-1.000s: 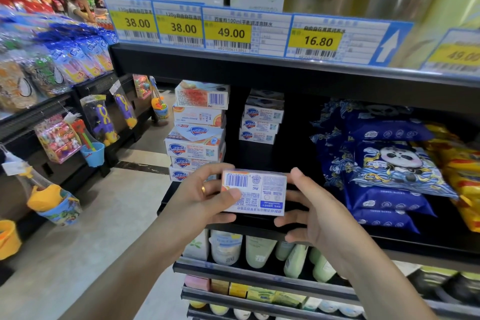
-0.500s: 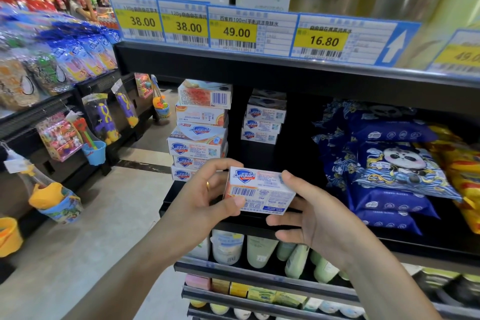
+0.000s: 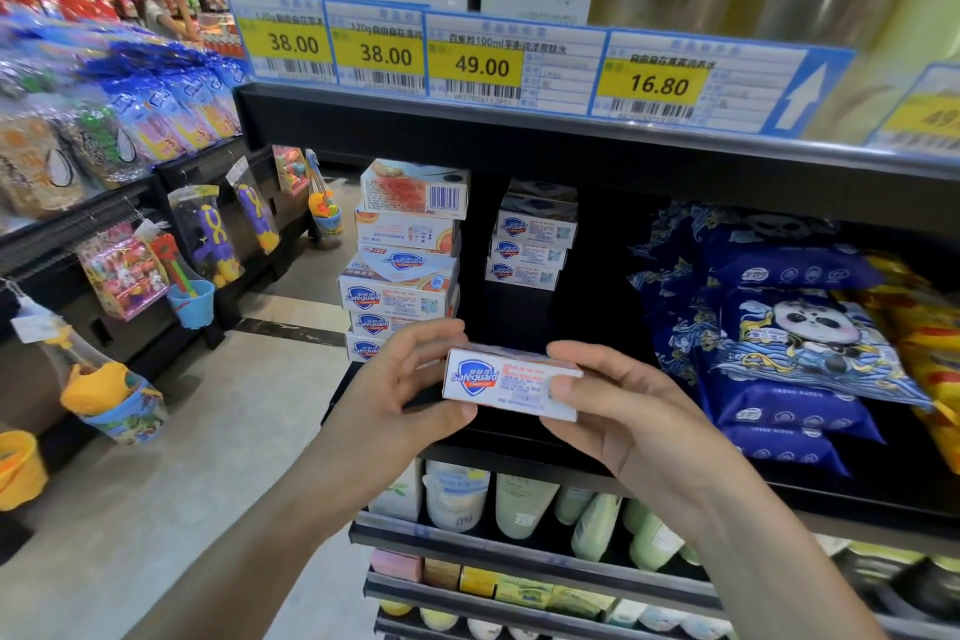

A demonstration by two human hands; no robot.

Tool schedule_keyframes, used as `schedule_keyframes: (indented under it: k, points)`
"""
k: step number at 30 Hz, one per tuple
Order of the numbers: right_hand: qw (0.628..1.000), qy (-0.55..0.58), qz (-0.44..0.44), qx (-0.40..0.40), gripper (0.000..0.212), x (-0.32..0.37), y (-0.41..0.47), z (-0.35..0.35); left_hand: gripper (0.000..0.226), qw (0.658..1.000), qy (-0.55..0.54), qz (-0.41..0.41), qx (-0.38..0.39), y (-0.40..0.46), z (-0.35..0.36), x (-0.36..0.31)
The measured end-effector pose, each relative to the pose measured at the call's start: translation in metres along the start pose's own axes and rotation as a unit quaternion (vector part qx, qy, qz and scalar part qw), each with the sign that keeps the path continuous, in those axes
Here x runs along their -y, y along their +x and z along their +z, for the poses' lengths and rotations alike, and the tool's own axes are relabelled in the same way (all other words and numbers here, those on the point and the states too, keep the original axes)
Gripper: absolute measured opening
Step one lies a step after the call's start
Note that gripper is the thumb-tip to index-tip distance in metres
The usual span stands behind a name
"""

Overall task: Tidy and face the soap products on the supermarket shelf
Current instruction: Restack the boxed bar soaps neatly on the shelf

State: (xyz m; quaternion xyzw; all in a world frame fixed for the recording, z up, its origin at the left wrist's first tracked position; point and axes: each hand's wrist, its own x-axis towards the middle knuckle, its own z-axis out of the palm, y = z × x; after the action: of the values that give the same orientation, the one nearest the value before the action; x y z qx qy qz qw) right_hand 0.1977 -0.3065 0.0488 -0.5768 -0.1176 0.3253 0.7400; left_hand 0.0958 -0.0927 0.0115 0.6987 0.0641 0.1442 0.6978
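Grip: my left hand (image 3: 400, 395) and right hand (image 3: 628, 411) pinch the soap box (image 3: 511, 385) by its ends, centre frame.
Facing: logo side forward.
Next: I set it squarely before the rear stack (image 3: 532, 244), level.

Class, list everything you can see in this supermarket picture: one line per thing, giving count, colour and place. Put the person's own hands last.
held soap box: one, white with blue shield logo, in front of the shelf, in both hands.
left soap stack: about six boxes, white, blue and orange, left end of the shelf.
back soap stack: about four boxes, white and blue, further back.
panda packs: several, dark blue, right of the soap.
yellow packs: several, far right.
price tags: five partly seen, yellow on blue, upper shelf edge.
tubes: several, pale green and white, shelf below.
toy packs: several, mixed colours, hanging left.
left hand: grip on the box's left end.
right hand: grip on its right end.
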Motion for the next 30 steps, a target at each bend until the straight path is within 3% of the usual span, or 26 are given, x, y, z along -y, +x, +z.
schedule_keyframes:
  k: [3,7,11,15,21,25,30]
  points:
    - [0.999,-0.004,-0.033,0.004,0.048,-0.002,0.001,-0.002,0.060,0.999,0.021,-0.007,-0.030,0.000,-0.004,0.001]
    - [0.997,0.001,-0.079,0.020,0.050,-0.002,0.000,-0.002,0.049,0.987,0.133,0.002,-0.089,0.001,-0.011,0.009]
    - [0.991,0.015,-0.132,0.027,0.051,0.005,0.006,0.005,0.036,0.941,0.308,0.062,-0.123,-0.002,-0.023,0.018]
    - [0.981,-0.006,-0.191,0.031,0.050,0.018,0.026,0.024,0.029,0.888,0.437,0.095,-0.107,0.001,-0.028,0.021]
    - [0.965,-0.098,-0.241,-0.003,0.044,0.027,0.070,0.053,0.025,0.867,0.480,0.090,-0.096,0.004,-0.026,0.028]
    - [0.946,-0.162,-0.275,-0.053,0.052,0.018,0.087,0.061,0.023,0.867,0.480,0.092,-0.095,0.006,-0.027,0.031]
    - [0.929,-0.196,-0.298,-0.095,0.042,0.003,0.099,0.070,0.025,0.856,0.502,0.091,-0.088,0.008,-0.028,0.035]
